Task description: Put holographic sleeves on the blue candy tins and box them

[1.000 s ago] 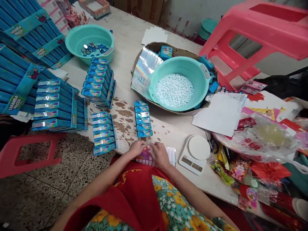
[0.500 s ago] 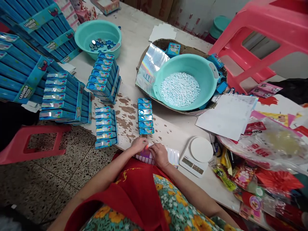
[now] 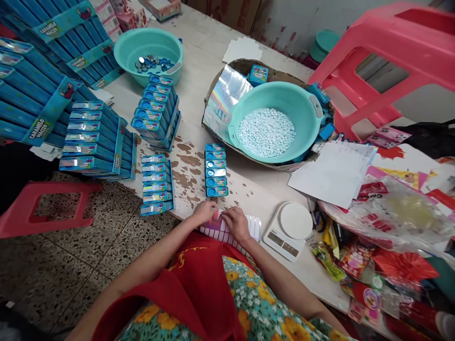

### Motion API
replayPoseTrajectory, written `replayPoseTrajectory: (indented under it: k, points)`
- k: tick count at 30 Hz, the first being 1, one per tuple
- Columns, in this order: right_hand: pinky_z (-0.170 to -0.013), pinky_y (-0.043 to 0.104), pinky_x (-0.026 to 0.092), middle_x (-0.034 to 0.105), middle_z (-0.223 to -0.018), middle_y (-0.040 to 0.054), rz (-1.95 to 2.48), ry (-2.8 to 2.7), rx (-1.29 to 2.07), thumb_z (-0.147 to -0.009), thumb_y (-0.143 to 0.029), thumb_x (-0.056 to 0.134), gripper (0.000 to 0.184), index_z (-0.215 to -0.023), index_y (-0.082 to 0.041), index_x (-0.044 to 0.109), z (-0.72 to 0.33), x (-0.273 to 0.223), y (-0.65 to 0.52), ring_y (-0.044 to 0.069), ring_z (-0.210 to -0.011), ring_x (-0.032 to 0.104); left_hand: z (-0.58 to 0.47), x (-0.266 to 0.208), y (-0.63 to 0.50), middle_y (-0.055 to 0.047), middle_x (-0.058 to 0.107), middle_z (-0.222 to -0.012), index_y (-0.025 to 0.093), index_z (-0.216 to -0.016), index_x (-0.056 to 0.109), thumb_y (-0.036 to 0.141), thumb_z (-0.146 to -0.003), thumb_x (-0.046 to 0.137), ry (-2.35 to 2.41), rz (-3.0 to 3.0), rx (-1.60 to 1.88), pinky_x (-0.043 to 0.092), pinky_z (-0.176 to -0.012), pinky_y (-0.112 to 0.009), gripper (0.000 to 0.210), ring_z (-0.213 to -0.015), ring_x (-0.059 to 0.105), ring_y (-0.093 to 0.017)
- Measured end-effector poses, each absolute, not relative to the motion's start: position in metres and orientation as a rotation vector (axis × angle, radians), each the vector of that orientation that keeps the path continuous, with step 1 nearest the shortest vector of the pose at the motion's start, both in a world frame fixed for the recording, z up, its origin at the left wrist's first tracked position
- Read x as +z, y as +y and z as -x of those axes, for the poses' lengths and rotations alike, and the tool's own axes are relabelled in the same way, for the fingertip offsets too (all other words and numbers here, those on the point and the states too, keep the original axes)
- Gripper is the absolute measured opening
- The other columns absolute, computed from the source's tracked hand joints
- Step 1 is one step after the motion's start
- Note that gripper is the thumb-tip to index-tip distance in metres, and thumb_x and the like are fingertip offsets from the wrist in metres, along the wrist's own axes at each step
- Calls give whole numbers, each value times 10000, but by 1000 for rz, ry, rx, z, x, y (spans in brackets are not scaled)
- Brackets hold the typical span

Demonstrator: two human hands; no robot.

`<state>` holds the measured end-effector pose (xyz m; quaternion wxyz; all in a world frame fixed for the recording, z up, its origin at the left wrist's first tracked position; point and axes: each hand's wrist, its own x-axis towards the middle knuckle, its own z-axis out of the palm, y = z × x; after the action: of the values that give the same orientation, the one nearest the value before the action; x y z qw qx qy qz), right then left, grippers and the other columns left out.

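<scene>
At the table's front edge lies a shiny sticker sheet [image 3: 227,237] with rows of small rectangular labels, partly over my lap. My left hand [image 3: 205,212] is closed at the sheet's far left edge, thumb and fingers pinched on it. My right hand [image 3: 236,223] bends over the sheet's middle, its thumb and forefinger pinched together at a shiny label. Between the two sets of fingertips the sheet glints pink and purple. Just beyond the hands stands a row of blue candy tins [image 3: 216,181]. Left of it is a blue tray of tins [image 3: 157,186] with shiny strips on their ends.
A white scale [image 3: 286,244] sits to the right. Behind are a teal basin of white candies [image 3: 304,137] in a cardboard box and another teal basin [image 3: 122,54] with small round pieces. Stacked blue boxes [image 3: 95,137] fill the left; wrappers and papers [image 3: 330,170] crowd the right.
My right hand has shifted slightly up, its fingertips closer together over the sheet, and more label rows show. My left hand stays almost in place. The view has moved slightly.
</scene>
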<state>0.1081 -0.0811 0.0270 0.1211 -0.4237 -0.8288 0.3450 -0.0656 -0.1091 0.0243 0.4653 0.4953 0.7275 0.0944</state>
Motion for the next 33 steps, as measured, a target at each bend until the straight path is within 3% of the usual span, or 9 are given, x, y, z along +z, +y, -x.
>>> replayPoseTrajectory:
  k: [4, 10, 14, 17, 22, 28, 33]
  points:
    - [-796, 331, 459, 595, -876, 50, 1123, -2414, 1163, -854, -256, 520, 151, -871, -231, 667, -112, 24, -74, 187, -883, 539, 67, 22, -108, -38, 698, -818, 199, -861, 697, 300, -788, 473, 1772, -1222, 255, 396, -629, -234, 257, -765, 601, -172]
    - [-854, 358, 460, 594, -984, 55, 1173, -2344, 1221, -806, -205, 538, 290, -1092, -222, 583, -117, 20, -61, 192, -951, 539, 67, 12, -109, -36, 695, -827, 197, -845, 697, 298, -789, 470, 1766, -1236, 282, 386, -632, -227, 255, -771, 598, -165]
    - [-884, 369, 439, 576, -1037, 77, 1143, -2447, 1077, -811, -172, 512, 291, -1087, -205, 597, -114, 22, -55, 211, -1000, 501, 67, 9, -109, -38, 694, -824, 196, -846, 697, 292, -793, 456, 1757, -1254, 281, 381, -625, -227, 265, -759, 595, -163]
    - [-867, 385, 427, 561, -1073, 99, 1090, -2591, 890, -845, -250, 513, 289, -1117, -201, 595, -110, 23, -61, 232, -1000, 480, 67, 9, -107, -37, 694, -822, 193, -856, 698, 285, -793, 456, 1750, -1265, 275, 383, -625, -227, 266, -749, 593, -161]
    - [-785, 368, 424, 613, -962, 70, 999, -2704, 754, -885, -282, 484, 226, -1055, -239, 626, -107, 12, -75, 215, -905, 513, 66, 6, -106, -36, 699, -861, 192, -865, 698, 282, -794, 469, 1764, -1273, 261, 393, -656, -226, 256, -791, 593, -165]
    - [-783, 354, 444, 619, -888, 52, 1033, -2501, 972, -885, -266, 487, 159, -905, -224, 638, -107, 4, -71, 198, -863, 532, 66, 6, -107, -33, 699, -860, 196, -869, 697, 276, -786, 480, 1777, -1266, 240, 392, -650, -222, 245, -780, 594, -160]
    - [-833, 372, 447, 597, -964, 61, 898, -2468, 1098, -867, -264, 523, 142, -886, -228, 659, -119, 8, -64, 193, -925, 522, 67, 10, -106, -34, 697, -837, 196, -878, 697, 270, -787, 472, 1767, -1263, 235, 387, -630, -224, 253, -758, 595, -161]
